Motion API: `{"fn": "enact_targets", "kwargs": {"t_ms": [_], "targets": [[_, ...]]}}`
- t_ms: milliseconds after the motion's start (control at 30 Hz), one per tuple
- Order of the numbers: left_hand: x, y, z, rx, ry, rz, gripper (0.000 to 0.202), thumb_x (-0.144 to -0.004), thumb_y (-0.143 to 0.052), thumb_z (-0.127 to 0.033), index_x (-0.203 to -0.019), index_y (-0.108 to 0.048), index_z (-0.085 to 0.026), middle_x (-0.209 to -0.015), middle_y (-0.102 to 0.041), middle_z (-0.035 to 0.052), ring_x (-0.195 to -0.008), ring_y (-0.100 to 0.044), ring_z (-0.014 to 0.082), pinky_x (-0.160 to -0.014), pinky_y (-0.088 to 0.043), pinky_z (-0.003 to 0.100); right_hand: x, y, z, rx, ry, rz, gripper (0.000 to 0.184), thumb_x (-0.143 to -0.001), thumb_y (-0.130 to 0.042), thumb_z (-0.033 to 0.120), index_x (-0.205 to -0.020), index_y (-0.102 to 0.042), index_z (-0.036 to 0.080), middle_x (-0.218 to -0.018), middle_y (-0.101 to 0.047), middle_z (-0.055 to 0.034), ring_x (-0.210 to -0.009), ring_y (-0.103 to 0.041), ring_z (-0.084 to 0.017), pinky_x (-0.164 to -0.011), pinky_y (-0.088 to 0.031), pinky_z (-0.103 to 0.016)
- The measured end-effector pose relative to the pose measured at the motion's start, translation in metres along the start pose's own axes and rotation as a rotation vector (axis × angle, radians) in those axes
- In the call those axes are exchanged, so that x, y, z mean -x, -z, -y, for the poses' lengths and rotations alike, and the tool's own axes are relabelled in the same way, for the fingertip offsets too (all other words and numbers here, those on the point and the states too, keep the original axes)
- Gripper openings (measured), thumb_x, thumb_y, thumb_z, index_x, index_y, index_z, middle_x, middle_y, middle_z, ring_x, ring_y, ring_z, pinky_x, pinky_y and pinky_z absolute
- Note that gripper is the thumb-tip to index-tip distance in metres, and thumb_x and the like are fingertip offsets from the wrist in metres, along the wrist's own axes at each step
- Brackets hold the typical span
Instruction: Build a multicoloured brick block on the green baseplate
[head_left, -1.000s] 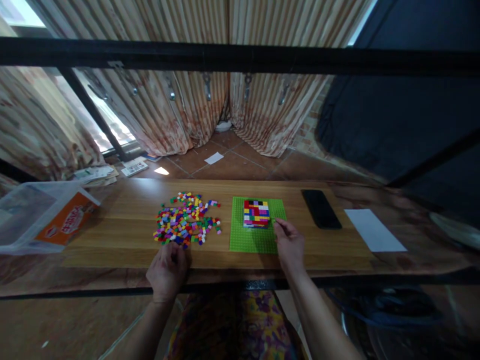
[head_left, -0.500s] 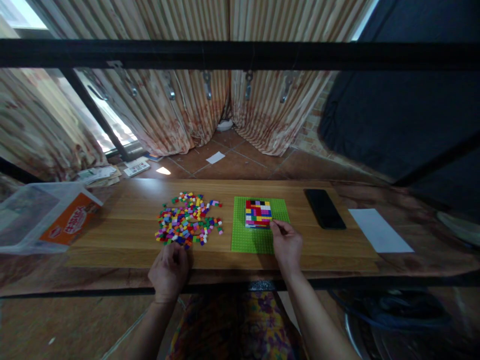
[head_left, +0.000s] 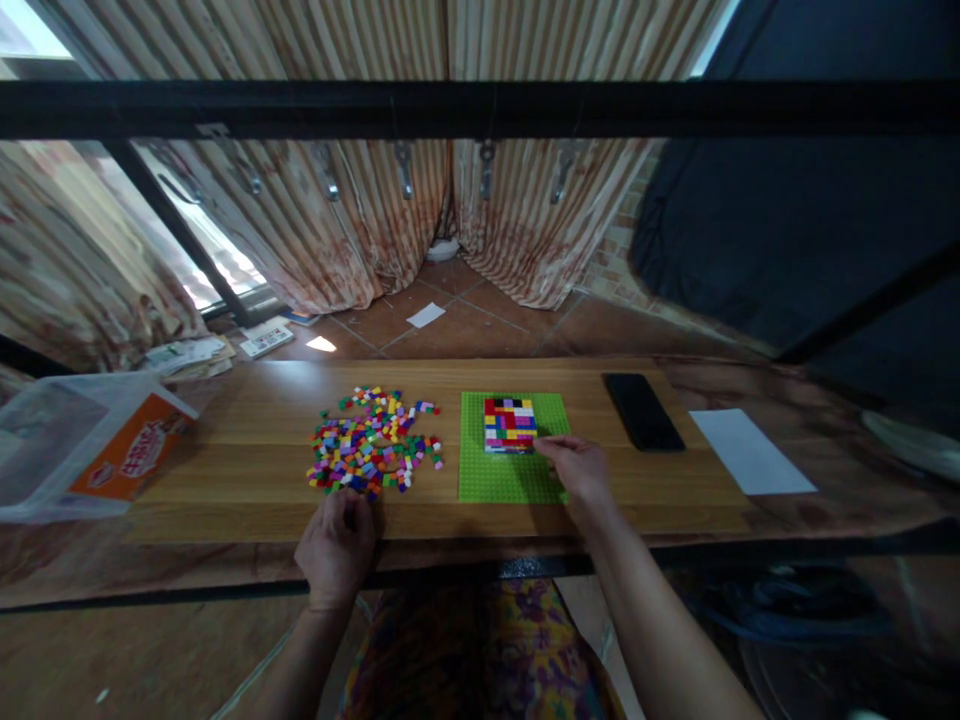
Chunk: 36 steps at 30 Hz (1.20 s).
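Observation:
A block of multicoloured toy bricks [head_left: 510,424], several layers high, stands on a green studded baseplate [head_left: 484,485]. My right hand [head_left: 579,464] is at its right front corner, thumb and forefinger pinched together at the block's side. Whether a small brick sits between those fingertips is too small to tell. My left hand [head_left: 336,535] rests closed at the table's front edge, just below a loose heap of small coloured bricks [head_left: 375,445]. Its fingers are curled in, and anything inside them is hidden.
A black phone [head_left: 643,412] lies right of the baseplate, with a white paper sheet [head_left: 752,452] beyond it. At the far left stands a clear plastic box [head_left: 60,400] with an orange label. A dark horizontal bar [head_left: 480,108] with hooks crosses above the wooden board [head_left: 255,430].
My right hand has turned slightly, its wrist shifting right while the fingertips stay by the brick block's right side. My left hand keeps its place. The whole view has shifted a little.

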<state>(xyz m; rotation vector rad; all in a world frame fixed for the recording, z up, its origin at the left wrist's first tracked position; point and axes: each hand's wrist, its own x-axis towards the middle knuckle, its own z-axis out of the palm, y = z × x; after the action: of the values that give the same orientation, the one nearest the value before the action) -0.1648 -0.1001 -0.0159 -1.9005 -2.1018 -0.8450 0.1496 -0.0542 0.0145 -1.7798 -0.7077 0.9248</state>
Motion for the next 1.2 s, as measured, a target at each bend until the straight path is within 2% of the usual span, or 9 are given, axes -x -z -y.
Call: {"fn": "enact_targets", "kwargs": {"t_ms": [167,333,433,567,700,800,900,1000,1200], "targets": [[-0.001,-0.001,0.001,0.015,0.029,0.018,0.016,-0.087,-0.049,-0.032,-0.077,-0.055,-0.020,-0.068,-0.058,0.0009,-0.065,-0.055,0.0152,-0.058,-0.034,0.024,-0.012,0.006,0.006,-0.021,-0.125,0.127,0.016,-0.059,-0.077,0.029,-0.061,-0.066,0.018,-0.045,-0.053,0.0043,-0.045,-0.047,-0.010,-0.045,-0.040,-0.023],[-0.003,-0.001,0.001,0.053,0.044,0.035,0.015,-0.086,-0.049,-0.032,-0.078,-0.055,-0.020,-0.065,-0.055,0.0002,-0.062,-0.052,0.0145,-0.056,-0.030,0.024,-0.012,0.016,0.009,-0.096,-0.094,0.218,0.023,-0.062,-0.079,0.036,-0.064,-0.066,0.017,-0.057,-0.064,-0.0010,-0.049,-0.051,-0.010,-0.046,-0.045,-0.022],[-0.004,0.001,0.000,0.063,0.037,0.048,0.016,-0.086,-0.048,-0.031,-0.077,-0.054,-0.020,-0.063,-0.054,0.0002,-0.062,-0.051,0.0146,-0.056,-0.030,0.024,-0.011,0.025,0.007,-0.129,-0.034,0.188,0.030,-0.073,-0.069,0.046,-0.069,-0.067,0.017,-0.068,-0.070,-0.0055,-0.052,-0.055,-0.011,-0.049,-0.048,-0.024],[-0.004,0.003,0.000,0.061,0.041,0.060,0.016,-0.087,-0.047,-0.030,-0.077,-0.054,-0.020,-0.065,-0.054,0.0003,-0.062,-0.052,0.0148,-0.057,-0.031,0.024,-0.015,0.030,0.009,-0.072,0.076,0.075,0.034,-0.081,-0.057,0.048,-0.070,-0.065,0.017,-0.067,-0.069,-0.0059,-0.052,-0.056,-0.012,-0.052,-0.047,-0.025],[-0.004,0.004,-0.001,0.049,0.049,0.067,0.015,-0.088,-0.047,-0.030,-0.079,-0.055,-0.020,-0.066,-0.055,0.0002,-0.062,-0.053,0.0145,-0.055,-0.029,0.023,-0.022,0.011,0.031,0.062,0.269,0.034,0.032,-0.082,-0.057,0.047,-0.074,-0.068,0.017,-0.072,-0.070,-0.0050,-0.069,-0.062,-0.018,-0.067,-0.047,-0.030],[-0.004,0.003,0.000,0.061,0.032,0.062,0.015,-0.088,-0.048,-0.030,-0.078,-0.054,-0.020,-0.066,-0.053,0.0000,-0.062,-0.052,0.0142,-0.055,-0.030,0.023,-0.023,-0.019,0.055,0.173,0.435,0.068,0.026,-0.082,-0.061,0.042,-0.092,-0.071,0.020,-0.099,-0.072,-0.0073,-0.096,-0.063,-0.021,-0.087,-0.044,-0.031],[-0.003,0.003,0.000,0.077,0.039,0.064,0.016,-0.088,-0.047,-0.028,-0.076,-0.052,-0.020,-0.064,-0.052,-0.0006,-0.061,-0.051,0.0136,-0.054,-0.029,0.023,-0.020,-0.050,0.067,0.617,0.658,0.166,0.040,-0.090,-0.051,0.045,-0.119,-0.062,0.020,-0.126,-0.063,-0.0108,-0.118,-0.053,-0.023,-0.099,-0.036,-0.033],[-0.001,0.002,0.001,0.072,0.047,0.071,0.016,-0.089,-0.047,-0.027,-0.074,-0.051,-0.021,-0.064,-0.053,-0.0008,-0.059,-0.051,0.0131,-0.054,-0.029,0.023,-0.017,-0.071,0.064,0.942,0.734,0.272,0.044,-0.094,-0.042,0.048,-0.122,-0.060,0.019,-0.126,-0.062,-0.0125,-0.119,-0.052,-0.025,-0.100,-0.033,-0.038],[0.003,0.000,0.002,0.053,0.021,0.062,0.014,-0.089,-0.046,-0.025,-0.077,-0.052,-0.022,-0.066,-0.054,0.0000,-0.063,-0.054,0.0147,-0.057,-0.032,0.025,-0.016,-0.075,0.049,1.054,0.739,0.335,0.034,-0.094,-0.042,0.042,-0.108,-0.064,0.020,-0.116,-0.065,-0.0118,-0.111,-0.055,-0.026,-0.097,-0.031,-0.041]]}}
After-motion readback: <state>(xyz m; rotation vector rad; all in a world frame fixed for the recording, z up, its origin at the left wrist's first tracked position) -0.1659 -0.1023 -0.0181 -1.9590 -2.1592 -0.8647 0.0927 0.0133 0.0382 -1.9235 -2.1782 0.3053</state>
